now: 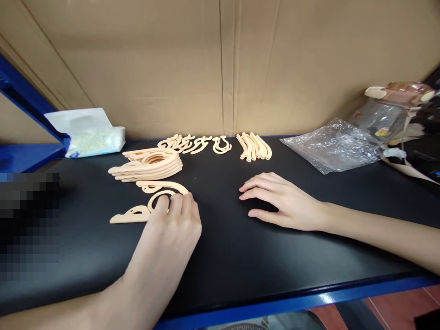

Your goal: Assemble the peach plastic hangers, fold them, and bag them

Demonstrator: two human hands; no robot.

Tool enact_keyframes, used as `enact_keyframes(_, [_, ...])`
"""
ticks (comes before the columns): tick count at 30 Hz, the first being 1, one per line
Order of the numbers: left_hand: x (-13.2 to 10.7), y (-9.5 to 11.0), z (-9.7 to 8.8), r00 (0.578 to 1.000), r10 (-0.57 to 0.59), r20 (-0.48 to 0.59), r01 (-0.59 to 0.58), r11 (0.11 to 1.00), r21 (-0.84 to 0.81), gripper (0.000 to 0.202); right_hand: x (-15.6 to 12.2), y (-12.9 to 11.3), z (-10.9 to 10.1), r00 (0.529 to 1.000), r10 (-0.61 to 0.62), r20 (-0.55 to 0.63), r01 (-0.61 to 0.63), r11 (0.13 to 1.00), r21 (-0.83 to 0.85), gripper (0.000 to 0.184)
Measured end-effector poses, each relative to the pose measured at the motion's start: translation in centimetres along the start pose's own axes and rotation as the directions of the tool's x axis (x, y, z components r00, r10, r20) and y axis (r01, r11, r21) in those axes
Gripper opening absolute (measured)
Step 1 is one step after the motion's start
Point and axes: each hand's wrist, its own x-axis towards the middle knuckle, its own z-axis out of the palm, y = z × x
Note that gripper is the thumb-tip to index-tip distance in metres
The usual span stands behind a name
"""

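Note:
My left hand (170, 229) lies on the black tabletop (223, 256), its fingertips resting on a flat peach-coloured curved plastic piece (137, 213). A second loose piece (161, 185) lies just beyond it. My right hand (282, 201) rests flat on the table to the right, fingers stretched out and together, holding nothing. Behind the left hand sits a stack of the same peach pieces (147, 165).
Along the back lie small peach hook-shaped parts (192, 144) and a bundle of curved strips (254, 146). A tissue pack (91, 137) sits back left, a clear plastic bag (337, 144) and a bottle (392, 110) back right. Cardboard walls the rear; a blue table edge (309, 300) runs in front.

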Motion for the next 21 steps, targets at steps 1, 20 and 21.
enact_keyframes(1, [0.1, -0.1, 0.0, 1.000, 0.000, 0.020, 0.000, 1.000, 0.006, 0.043, 0.0, 0.0, 0.0, 1.000, 0.000, 0.000, 0.000, 1.000, 0.002, 0.025])
enact_keyframes(20, [-0.4, -0.9, 1.7, 1.000, -0.014, 0.015, 0.011, 0.989, 0.146, 0.039, 0.0, 0.1, 0.0, 1.000, 0.002, 0.006, -0.002, 1.000, 0.007, 0.025])
enact_keyframes(21, [-0.5, -1.3, 2.2, 1.000, -0.013, -0.006, 0.014, 0.994, 0.108, 0.043, 0.0, 0.1, 0.0, 1.000, 0.002, 0.006, -0.002, 1.000, 0.008, 0.025])
